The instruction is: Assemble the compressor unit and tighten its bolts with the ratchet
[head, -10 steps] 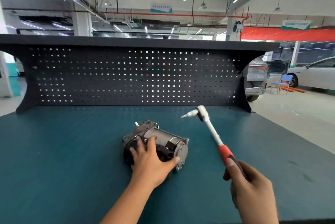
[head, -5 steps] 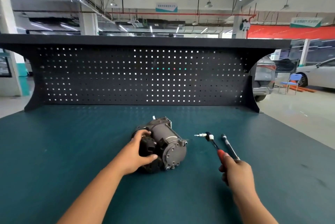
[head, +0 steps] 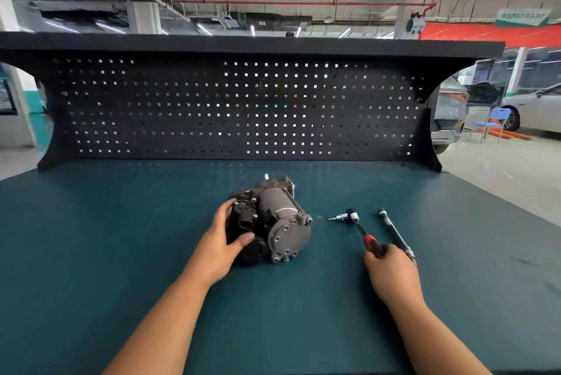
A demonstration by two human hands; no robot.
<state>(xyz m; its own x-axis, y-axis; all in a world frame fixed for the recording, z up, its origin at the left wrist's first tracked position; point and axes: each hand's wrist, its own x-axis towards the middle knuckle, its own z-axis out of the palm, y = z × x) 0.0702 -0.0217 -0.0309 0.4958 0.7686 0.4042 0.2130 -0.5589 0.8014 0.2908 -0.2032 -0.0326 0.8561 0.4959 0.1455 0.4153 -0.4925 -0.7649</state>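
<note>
Head view: left fingers (head: 227,207) clasp the cylindrical cast-metal compressor (head: 285,216); right fingers (head: 372,260) wrap the red-handled ratchet (head: 361,230).

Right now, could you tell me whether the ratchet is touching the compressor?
Apart. The head view shows bare mat between the bit tip of the ratchet and the end plate of the compressor.

The compressor unit (head: 274,216) has a body of grey cast metal with a matt, slightly rough finish. The block on its left side looks like matt black plastic. To the right of the compressor unit, the ratchet (head: 360,229) has a bright metal head and a red-and-black handle with a slight sheen. Further right, the slim rod tool (head: 394,232) is dark with pale metal ends. Under the compressor unit, the bench top (head: 121,238) is teal, matt and finely textured. Behind it, the pegboard (head: 182,107) is matt black.
</note>
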